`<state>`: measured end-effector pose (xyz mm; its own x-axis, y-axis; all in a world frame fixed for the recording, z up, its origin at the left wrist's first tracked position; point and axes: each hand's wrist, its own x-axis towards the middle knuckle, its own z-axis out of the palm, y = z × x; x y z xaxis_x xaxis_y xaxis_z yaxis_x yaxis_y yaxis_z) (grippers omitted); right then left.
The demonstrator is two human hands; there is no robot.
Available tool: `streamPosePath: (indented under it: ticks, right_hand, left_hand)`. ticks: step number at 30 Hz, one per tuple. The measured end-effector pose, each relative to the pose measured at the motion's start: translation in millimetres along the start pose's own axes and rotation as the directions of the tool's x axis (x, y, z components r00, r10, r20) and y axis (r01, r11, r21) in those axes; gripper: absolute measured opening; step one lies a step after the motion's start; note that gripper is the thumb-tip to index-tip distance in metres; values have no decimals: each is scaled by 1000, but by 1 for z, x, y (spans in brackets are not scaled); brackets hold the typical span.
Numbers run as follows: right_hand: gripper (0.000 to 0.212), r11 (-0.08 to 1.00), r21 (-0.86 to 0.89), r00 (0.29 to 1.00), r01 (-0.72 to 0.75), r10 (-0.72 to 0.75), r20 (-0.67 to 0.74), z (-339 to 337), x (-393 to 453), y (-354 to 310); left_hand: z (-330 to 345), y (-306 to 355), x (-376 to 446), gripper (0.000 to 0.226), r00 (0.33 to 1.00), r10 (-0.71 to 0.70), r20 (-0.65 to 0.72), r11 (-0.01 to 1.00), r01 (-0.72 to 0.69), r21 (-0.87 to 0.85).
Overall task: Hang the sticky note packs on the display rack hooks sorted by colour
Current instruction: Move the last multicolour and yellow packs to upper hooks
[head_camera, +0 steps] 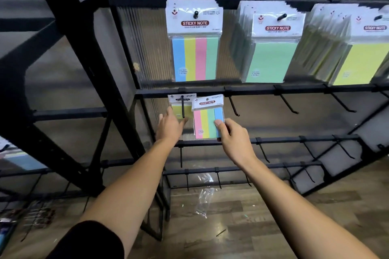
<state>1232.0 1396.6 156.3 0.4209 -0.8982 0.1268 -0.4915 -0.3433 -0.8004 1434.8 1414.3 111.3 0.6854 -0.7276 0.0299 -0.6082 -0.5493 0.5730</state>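
Pastel stripes, pink, yellow, green and blue, run lengthwise down the striped pack (pixel 208 119), which stands upright with its white header card at 12 o'clock. The right hand (pixel 233 141) pinches its lower right corner, thumb on the front, fingers curled behind. At 9 o'clock, just beside it, a yellow pack (pixel 177 105) hangs on a black hook (pixel 183 106); the left hand (pixel 169 127) reaches there, fingers loosely spread, holding nothing. Above, at 12 o'clock, hang full rows: striped packs (pixel 194 40), green packs (pixel 271 44), yellow packs (pixel 357 48). A clear wrapper (pixel 205 200) lies on the floor.

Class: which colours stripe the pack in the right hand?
Pink, yellow, green, blue stripes on the pack; right hand; head view.
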Motion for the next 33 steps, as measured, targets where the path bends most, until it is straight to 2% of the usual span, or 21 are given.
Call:
streamPosePath:
  ticks: [3,13,18,23,27,33]
  right_hand:
    - [42,1000,16,999,-12,12,34,-1,-2,2]
    - [35,1000,13,996,23,-24,87,-18,-21,3]
    - [34,998,50,993,43,-49,110,-34,-42,6]
    - [39,994,100,992,53,-64,109,-54,-70,15]
    - [40,989,123,987,81,-97,132,-65,-88,14]
    - [40,982,169,983,88,-113,145,-69,-101,0]
  left_hand:
    - [4,3,-4,45,998,-51,-33,998,49,-44]
    - [7,-4,-58,40,999,11,-51,994,-16,-112]
    - [3,-6,-103,37,997,-8,-71,994,0,-113]
    - [-17,4,-155,37,986,0,-169,985,-29,-168]
    - [-28,10,-199,34,986,42,-163,991,-63,-120]
    - [-47,4,-224,37,990,-9,-143,987,-14,-160]
